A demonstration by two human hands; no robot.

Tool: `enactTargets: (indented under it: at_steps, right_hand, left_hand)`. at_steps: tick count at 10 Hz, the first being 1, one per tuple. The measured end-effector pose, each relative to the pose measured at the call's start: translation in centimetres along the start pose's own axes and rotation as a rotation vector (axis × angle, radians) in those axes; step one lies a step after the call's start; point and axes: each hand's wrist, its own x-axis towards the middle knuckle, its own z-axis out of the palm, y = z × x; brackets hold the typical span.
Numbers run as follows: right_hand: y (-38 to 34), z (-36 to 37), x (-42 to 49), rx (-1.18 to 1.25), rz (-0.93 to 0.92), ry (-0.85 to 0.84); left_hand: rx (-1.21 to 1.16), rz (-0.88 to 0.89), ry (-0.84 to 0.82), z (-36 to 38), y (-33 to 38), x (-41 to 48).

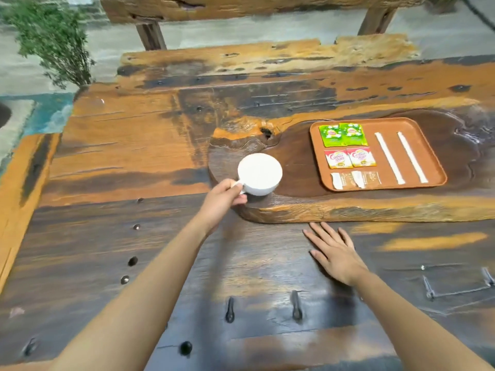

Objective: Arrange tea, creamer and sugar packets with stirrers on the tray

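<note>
Apparently done arranging, the left hand grips the white cup mid-frame, perhaps clearing it from the tray; the right hand rests flat, bracing.

"Coffee mate" on two pink creamer packets, green tea packets' print unreadable

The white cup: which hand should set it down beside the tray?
Left. The left hand already grips the white cup by its handle, over the wooden slab just left of the tray. The right hand lies flat on the table, empty.
</note>
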Motion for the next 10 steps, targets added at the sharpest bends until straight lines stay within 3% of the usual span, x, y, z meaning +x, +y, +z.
enactTargets:
  at_steps: [2,4,10]
  right_hand:
    - [0.1,2.3,-0.2,-0.044,0.059,0.109]
    - [0.3,2.7,-0.1,-0.108,0.063,0.172]
    - [0.5,3.0,0.3,-0.109,0.022,0.27]
  left_hand:
    - [0.164,0.026,-0.019,4.0,0.8,4.3]
    - [0.09,0.002,-0.041,5.1,0.2,7.0]
    - [0.213,-0.005,0.003,5.6,1.6,8.3]
